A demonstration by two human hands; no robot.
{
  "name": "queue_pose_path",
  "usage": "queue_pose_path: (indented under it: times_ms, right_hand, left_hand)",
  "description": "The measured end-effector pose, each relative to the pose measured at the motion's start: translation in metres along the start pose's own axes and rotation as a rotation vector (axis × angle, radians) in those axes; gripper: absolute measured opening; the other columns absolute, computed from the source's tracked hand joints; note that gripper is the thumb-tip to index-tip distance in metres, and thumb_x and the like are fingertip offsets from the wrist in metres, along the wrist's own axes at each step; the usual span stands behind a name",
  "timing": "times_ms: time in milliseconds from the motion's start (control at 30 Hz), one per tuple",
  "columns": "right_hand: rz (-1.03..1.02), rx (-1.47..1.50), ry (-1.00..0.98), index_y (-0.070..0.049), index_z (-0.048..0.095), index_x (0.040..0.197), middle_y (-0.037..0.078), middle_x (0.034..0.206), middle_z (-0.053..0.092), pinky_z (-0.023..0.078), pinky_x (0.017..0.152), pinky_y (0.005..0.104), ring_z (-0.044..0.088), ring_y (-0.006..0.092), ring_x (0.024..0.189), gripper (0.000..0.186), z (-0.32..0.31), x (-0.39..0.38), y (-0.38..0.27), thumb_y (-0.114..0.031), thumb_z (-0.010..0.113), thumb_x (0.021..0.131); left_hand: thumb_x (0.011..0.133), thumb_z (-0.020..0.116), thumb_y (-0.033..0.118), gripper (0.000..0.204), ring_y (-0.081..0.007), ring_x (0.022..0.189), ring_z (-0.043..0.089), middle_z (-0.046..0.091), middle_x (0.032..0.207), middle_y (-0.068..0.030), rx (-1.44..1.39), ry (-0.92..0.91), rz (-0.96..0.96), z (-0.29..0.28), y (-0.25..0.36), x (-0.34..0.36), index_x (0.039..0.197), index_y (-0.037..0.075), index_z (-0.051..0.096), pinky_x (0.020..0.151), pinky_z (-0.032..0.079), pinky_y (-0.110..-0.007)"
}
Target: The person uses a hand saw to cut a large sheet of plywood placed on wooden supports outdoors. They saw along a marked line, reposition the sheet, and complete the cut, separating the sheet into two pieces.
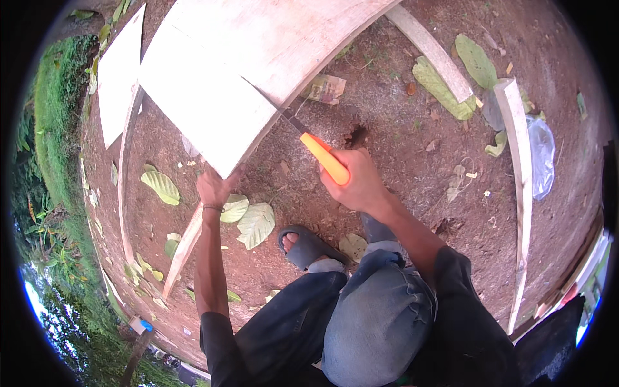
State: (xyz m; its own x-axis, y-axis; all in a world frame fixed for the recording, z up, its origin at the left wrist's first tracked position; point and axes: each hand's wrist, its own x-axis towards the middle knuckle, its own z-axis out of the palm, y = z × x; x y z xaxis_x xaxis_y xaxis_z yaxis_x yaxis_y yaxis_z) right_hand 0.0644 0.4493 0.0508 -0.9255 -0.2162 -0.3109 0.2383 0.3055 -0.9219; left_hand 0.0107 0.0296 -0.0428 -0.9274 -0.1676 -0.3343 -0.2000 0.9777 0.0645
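Note:
A hand saw [319, 153] with an orange handle has its blade in a slit near the edge of a pale wooden board [193, 61]. My right hand [358, 182] is closed round the saw's handle, below and right of the board. My left hand [214, 187] grips the board's lower corner, with a wooden strut [180, 253] just below it. The far end of the blade is hidden in or under the board.
Wooden lengths [519, 161] lie at right, another [432, 45] behind, with a white sheet [119, 77] at left. Leaves [255, 222] and a plastic bag [540, 151] lie on the dirt. My sandalled foot [300, 245] is below the board; greenery [58, 129] borders the left.

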Motion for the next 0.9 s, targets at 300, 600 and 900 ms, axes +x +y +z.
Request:
queue_pose_path:
  times_ms: [300, 600, 900]
  right_hand:
    - [-0.015, -0.087, -0.072, 0.0, 0.071, 0.098, 0.021, 0.089, 0.072, 0.054, 0.068, 0.0471, 0.07, 0.0401, 0.073, 0.019, -0.008, -0.004, -0.006, -0.006, 0.068, 0.08]
    - [-0.034, -0.034, -0.043, 0.0, 0.069, 0.093, 0.018, 0.075, 0.068, 0.054, 0.063, 0.0451, 0.068, 0.041, 0.064, 0.016, -0.001, -0.01, 0.01, -0.01, 0.068, 0.08]
    - [-0.142, -0.107, 0.035, -0.003, 0.07, 0.093, 0.017, 0.089, 0.072, 0.053, 0.076, 0.0494, 0.07, 0.0387, 0.08, 0.018, -0.005, -0.042, 0.017, -0.016, 0.07, 0.08]
  left_hand:
    - [0.074, 0.08, 0.065, 0.069, -0.0255, 0.052, 0.068, 0.071, 0.064, -0.017, 0.014, 0.053, 0.001, 0.008, -0.009, -0.003, 0.085, -0.004, 0.078, 0.055, 0.058, -0.041]
    - [0.073, 0.08, 0.068, 0.077, -0.0237, 0.046, 0.062, 0.063, 0.052, -0.0154, 0.023, 0.029, -0.052, 0.004, 0.003, -0.01, 0.069, -0.008, 0.071, 0.05, 0.051, -0.043]
    - [0.072, 0.08, 0.07, 0.081, -0.0263, 0.052, 0.067, 0.068, 0.061, -0.0203, 0.098, -0.057, -0.125, -0.019, 0.017, -0.01, 0.079, -0.011, 0.073, 0.054, 0.054, -0.044]
